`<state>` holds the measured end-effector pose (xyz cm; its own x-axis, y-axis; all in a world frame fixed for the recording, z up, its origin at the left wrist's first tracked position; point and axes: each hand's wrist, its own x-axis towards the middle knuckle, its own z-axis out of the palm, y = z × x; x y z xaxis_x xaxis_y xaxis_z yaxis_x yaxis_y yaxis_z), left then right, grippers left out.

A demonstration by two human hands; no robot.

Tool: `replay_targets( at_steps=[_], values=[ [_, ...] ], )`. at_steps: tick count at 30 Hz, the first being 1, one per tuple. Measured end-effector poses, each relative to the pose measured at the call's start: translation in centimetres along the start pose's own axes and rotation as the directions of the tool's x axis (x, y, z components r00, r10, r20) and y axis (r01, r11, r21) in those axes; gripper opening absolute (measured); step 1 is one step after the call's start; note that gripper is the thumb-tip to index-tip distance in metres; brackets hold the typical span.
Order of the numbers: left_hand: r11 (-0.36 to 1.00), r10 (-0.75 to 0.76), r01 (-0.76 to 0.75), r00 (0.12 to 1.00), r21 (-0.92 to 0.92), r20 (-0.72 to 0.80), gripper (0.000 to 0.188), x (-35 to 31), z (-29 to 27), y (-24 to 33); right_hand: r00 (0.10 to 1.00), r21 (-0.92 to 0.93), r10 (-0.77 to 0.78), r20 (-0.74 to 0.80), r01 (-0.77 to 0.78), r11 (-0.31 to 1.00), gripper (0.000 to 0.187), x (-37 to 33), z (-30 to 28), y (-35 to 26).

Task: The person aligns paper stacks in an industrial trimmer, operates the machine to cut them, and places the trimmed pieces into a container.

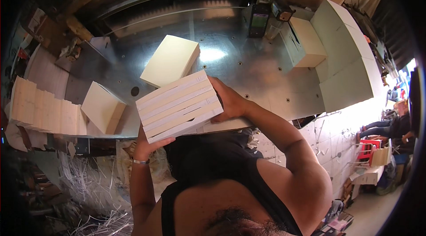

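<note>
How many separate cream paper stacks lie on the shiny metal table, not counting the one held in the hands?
2. One cream paper block lies at the centre of the metal table; another sits tilted at its left edge. Further stacks off the table may be partly hidden.

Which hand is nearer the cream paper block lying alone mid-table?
Right. The right hand, gripping the held stack, sits just below-right of the paper block; the left hand is lower, under the stack.
</note>
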<state>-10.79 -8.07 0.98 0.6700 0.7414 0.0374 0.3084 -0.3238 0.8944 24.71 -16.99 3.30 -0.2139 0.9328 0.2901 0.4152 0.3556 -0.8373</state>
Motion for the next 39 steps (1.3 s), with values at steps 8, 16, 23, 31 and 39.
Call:
replay_targets(
  at_steps=[8, 16, 23, 31, 39],
  values=[
    [0.996, 0.093, -0.094, 0.994, -0.003, -0.061, 0.075, 0.2, -0.5, 1.4, 0.998, 0.099, 0.012, -0.067, -0.005, 0.995, 0.124, 0.1, 0.4, -0.1],
    [0.995, 0.095, -0.099, 0.991, -0.031, -0.098, 0.074, 0.0, -0.3, -0.5, 0.998, 0.076, 0.013, -0.055, -0.009, 0.997, 0.124, 0.2, 1.3, 0.7],
    [0.992, 0.115, -0.112, 0.991, 0.055, -0.069, 0.072, -0.2, -0.9, 0.1, 0.999, 0.093, 0.004, -0.043, 0.000, 0.996, 0.124, 0.7, 0.9, 0.1],
    [0.986, 0.052, -0.051, 0.999, 0.161, -0.001, 0.087, -1.4, -0.8, -2.3, 0.999, 0.099, 0.050, -0.018, -0.048, 0.994, 0.126, 0.9, 1.0, 0.2],
    [0.863, -0.042, -0.099, 0.963, -0.496, -0.266, 0.080, -5.1, 2.5, -6.9, 0.998, 0.322, -0.041, -0.037, 0.051, 0.945, 0.132, 0.3, 1.3, -0.9]
  ],
)
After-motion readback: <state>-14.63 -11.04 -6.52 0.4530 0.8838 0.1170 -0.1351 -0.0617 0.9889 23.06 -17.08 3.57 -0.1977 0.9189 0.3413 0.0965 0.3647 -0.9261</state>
